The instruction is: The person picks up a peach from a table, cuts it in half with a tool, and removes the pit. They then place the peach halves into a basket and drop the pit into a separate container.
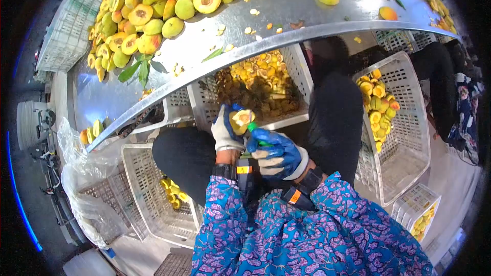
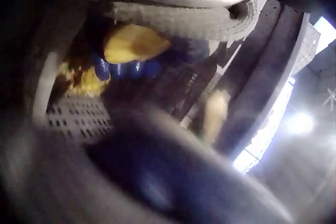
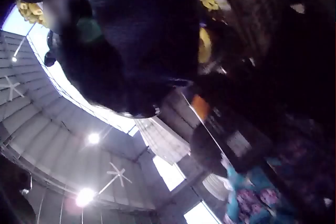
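Both hands wear white knit gloves with blue coated palms and fingers. My left hand (image 1: 225, 130) holds a yellow peach half (image 1: 241, 121), its cut face up, over the near edge of a crate. The same peach half (image 2: 135, 44) shows in the left wrist view against blue fingertips (image 2: 137, 68). My right hand (image 1: 279, 156) grips a tool with a green handle (image 1: 252, 127), whose top end reaches the right side of the fruit. The tool's working end is hidden. In the right wrist view the dark glove fills the upper middle.
A metal table (image 1: 286, 7) with a raised rim carries heaps of peaches (image 1: 153, 13), many halved. Below it a white crate (image 1: 304, 66) holds yellow pieces and brown pits. More crates stand right (image 1: 409, 158) and left (image 1: 135, 174), both with peach halves. Another person's leg (image 1: 434, 66) is at right.
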Tool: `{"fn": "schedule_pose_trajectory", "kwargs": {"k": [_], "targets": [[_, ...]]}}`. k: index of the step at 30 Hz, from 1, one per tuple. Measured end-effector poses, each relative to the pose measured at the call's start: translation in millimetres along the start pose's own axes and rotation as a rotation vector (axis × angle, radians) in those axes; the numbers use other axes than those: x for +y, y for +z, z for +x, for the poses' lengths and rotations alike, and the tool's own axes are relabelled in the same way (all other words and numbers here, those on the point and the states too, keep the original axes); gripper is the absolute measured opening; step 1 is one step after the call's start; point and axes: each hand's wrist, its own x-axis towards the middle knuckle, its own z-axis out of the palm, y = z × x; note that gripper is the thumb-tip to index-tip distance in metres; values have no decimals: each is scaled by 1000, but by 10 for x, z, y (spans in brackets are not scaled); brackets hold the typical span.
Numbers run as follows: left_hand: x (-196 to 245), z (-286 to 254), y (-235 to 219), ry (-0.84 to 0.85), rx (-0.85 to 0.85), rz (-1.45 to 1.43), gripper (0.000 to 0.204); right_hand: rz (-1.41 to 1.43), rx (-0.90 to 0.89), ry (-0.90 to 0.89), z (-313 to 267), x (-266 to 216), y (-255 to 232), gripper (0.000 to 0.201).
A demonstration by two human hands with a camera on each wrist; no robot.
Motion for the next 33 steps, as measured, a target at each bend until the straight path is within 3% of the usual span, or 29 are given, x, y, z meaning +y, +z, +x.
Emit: {"fn": "schedule_pose_trajectory", "kwargs": {"k": [1, 3, 4, 5, 7, 9, 10, 11, 13, 14, 15, 17, 18, 19, 21, 23, 24, 27, 28, 29, 31, 33], "targets": [[-32, 27, -5, 68, -8, -18, 37, -54, 94, -89, -11, -74, 63, 34], [78, -171, 94, 193, -124, 109, 38, -490, 445, -287, 17, -151, 168, 29], [111, -190, 114, 206, -163, 30, 40, -858, 667, -284, 55, -177, 142, 26], [171, -254, 160, 212, -148, 15, 40, -1632, 826, -521, 141, -315, -274, 30], [375, -522, 334, 229, -126, -13, 40, -2250, 1219, -271, 101, -277, -142, 34], [704, -983, 615, 442, -70, 21, 38, -2146, 1350, -159, 76, -244, -3, 37], [889, -1135, 595, 601, -169, 0, 40, -2177, 1363, -170, 72, -217, 39, 36], [1091, -1280, 518, 782, -113, 136, 40, -2198, 1354, -230, 67, -196, 83, 37], [1444, -1578, 327, 1047, 40, 135, 37, -2294, 1247, -441, 72, -150, 276, 37], [1668, -1691, 99, 1106, 99, 312, 38, -2283, 1227, -563, 84, -151, 309, 35], [1720, -1699, 65, 1145, 110, 249, 30, -2315, 1261, -480, 87, -173, 322, 33], [2021, -1749, -643, 1154, 448, 549, 20, -2369, 1334, -304, 50, -256, 281, 31], [2022, -1743, -620, 1102, 685, 818, 19, -2465, 1286, -240, -10, -314, 150, 29], [2013, -1705, -549, 1027, 918, 1079, 19, -2506, 1310, 36, -62, -382, -25, 29], [1953, -1524, -226, 1154, 703, 944, 27, -2581, 1198, 33, -167, -434, -219, 31], [1944, -1295, 297, 1095, 528, 1025, 32, -2426, 1322, -33, -108, -280, 237, 33], [1939, -1152, 571, 1141, 392, 1082, 32, -2349, 1376, -73, -73, -262, 408, 33], [2077, -601, 1221, 1187, 450, 1551, 37, -2342, 1404, 20, -99, -368, 145, 36], [2130, -388, 1373, 1204, 465, 1650, 40, -2420, 1230, 112, -132, -402, -68, 37], [2181, -163, 1468, 1196, 508, 1792, 45, -2308, 1230, 105, -114, -319, 93, 37], [2258, 165, 1624, 1047, 458, 1971, 51, -2217, 1233, 198, -66, -324, 123, 38], [2263, 303, 1749, 921, 458, 2148, 53, -2206, 1215, 164, -60, -351, 199, 39]]}}
